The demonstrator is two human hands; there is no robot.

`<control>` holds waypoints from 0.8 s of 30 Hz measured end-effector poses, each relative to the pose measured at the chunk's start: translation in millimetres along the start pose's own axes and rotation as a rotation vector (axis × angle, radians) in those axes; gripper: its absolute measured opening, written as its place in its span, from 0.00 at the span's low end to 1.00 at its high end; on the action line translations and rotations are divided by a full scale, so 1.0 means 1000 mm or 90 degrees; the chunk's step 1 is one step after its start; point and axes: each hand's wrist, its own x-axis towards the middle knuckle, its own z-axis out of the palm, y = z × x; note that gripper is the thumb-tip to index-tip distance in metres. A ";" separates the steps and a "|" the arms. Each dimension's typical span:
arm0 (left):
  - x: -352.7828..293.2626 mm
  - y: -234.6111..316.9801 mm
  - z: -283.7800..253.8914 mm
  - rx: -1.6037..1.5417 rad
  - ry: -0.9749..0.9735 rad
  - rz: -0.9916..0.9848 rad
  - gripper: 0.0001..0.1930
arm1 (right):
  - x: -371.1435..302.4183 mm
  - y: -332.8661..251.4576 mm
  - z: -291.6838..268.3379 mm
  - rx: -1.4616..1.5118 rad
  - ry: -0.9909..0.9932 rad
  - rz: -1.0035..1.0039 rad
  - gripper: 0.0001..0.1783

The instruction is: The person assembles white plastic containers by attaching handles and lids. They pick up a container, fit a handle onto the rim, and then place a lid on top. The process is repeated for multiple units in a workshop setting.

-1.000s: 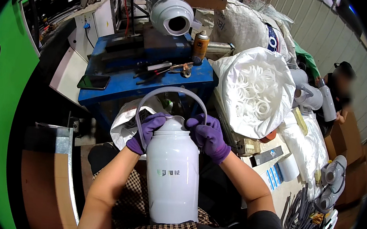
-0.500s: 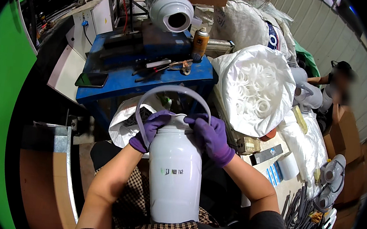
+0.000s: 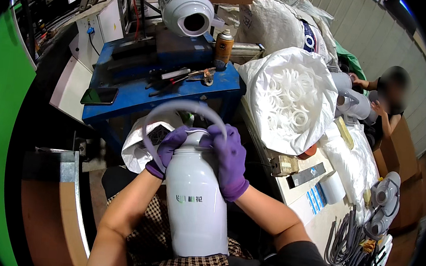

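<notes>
A glossy pale grey thermos jug stands upright against my lap, tilted slightly. Over its neck arches a curved grey handle, slightly blurred. My left hand, in a purple glove, is closed about the left end of the handle, its fingertips against the neck's left side. Also gloved in purple, my right hand is closed around the handle's right end, fingers bent at the neck's right side. The gloves hide where the handle ends meet the neck.
A blue bench ahead carries a phone, hand tools and a spray can. To the right, a white sack holds many white rings. A co-worker's hands are near other jugs at the far right. Black cords lie lower right.
The jug's top and the handle have shifted left in view, with both hands following. My right hand has turned more upright beside the neck. The co-worker's hands have moved.
</notes>
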 end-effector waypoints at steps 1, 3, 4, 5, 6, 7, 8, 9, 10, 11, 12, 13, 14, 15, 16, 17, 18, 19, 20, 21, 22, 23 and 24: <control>-0.001 0.004 -0.004 -0.022 -0.024 0.007 0.20 | 0.015 -0.012 -0.006 -0.029 -0.093 0.065 0.14; -0.001 -0.019 -0.048 -0.077 -0.077 0.047 0.21 | 0.019 0.008 -0.009 0.169 -0.107 0.105 0.20; 0.007 -0.021 -0.037 -0.085 -0.078 0.056 0.20 | 0.019 0.021 -0.012 0.323 -0.090 0.145 0.23; 0.012 -0.023 -0.026 -0.092 -0.078 0.066 0.20 | 0.015 0.033 -0.014 0.471 -0.065 0.186 0.26; 0.008 -0.020 -0.015 -0.164 -0.019 -0.001 0.22 | 0.023 0.031 -0.023 0.800 -0.056 0.425 0.29; 0.014 -0.023 -0.020 -0.176 -0.020 0.044 0.23 | 0.032 0.027 -0.030 1.123 -0.048 0.662 0.31; 0.022 -0.029 -0.031 -0.189 -0.021 0.089 0.25 | 0.022 0.066 -0.026 1.189 -0.147 0.545 0.38; 0.024 -0.031 -0.035 -0.201 -0.012 0.132 0.26 | 0.025 0.065 -0.025 1.038 -0.129 0.534 0.37; 0.023 -0.032 -0.039 -0.193 0.030 0.126 0.28 | 0.024 0.062 -0.024 0.939 -0.183 0.469 0.35; 0.021 -0.032 -0.044 -0.185 0.071 0.120 0.29 | 0.021 0.056 -0.023 0.837 -0.231 0.403 0.33; 0.026 -0.037 -0.042 -0.182 0.102 0.108 0.31 | 0.013 0.060 -0.022 0.737 -0.277 0.398 0.31; 0.030 -0.040 -0.039 -0.179 0.132 0.093 0.33 | 0.008 0.063 -0.023 0.635 -0.318 0.394 0.28; 0.033 -0.042 -0.040 -0.343 0.067 0.081 0.34 | 0.007 0.070 -0.036 0.498 -0.420 0.409 0.25; 0.031 -0.050 -0.061 -0.162 0.048 0.159 0.29 | 0.013 0.067 -0.037 0.428 -0.426 0.373 0.22; 0.029 -0.056 -0.058 0.017 0.124 0.138 0.25 | 0.012 0.068 -0.047 0.431 -0.375 0.373 0.21; 0.027 -0.058 -0.051 0.198 0.186 0.121 0.21 | 0.013 0.067 -0.065 0.429 -0.323 0.369 0.19; 0.020 -0.057 -0.054 0.218 0.205 0.105 0.17 | 0.021 0.052 -0.086 0.359 -0.213 0.339 0.17; 0.018 -0.057 -0.060 0.218 0.199 0.112 0.15 | 0.015 0.061 -0.118 0.432 -0.108 0.329 0.19; 0.017 -0.059 -0.064 0.212 0.189 0.116 0.13 | -0.001 0.079 -0.162 0.618 0.004 0.322 0.21; 0.017 -0.058 -0.072 0.192 0.172 0.147 0.12 | -0.023 0.096 -0.206 0.830 0.103 0.286 0.24; 0.019 -0.053 -0.081 0.163 0.180 0.113 0.13 | -0.040 0.112 -0.252 0.919 0.183 0.231 0.26; 0.024 -0.055 -0.082 0.134 0.188 0.078 0.13 | -0.057 0.128 -0.303 0.727 0.302 0.153 0.28; 0.021 -0.050 -0.075 0.111 0.216 0.053 0.13 | -0.059 0.137 -0.336 0.414 0.381 0.157 0.30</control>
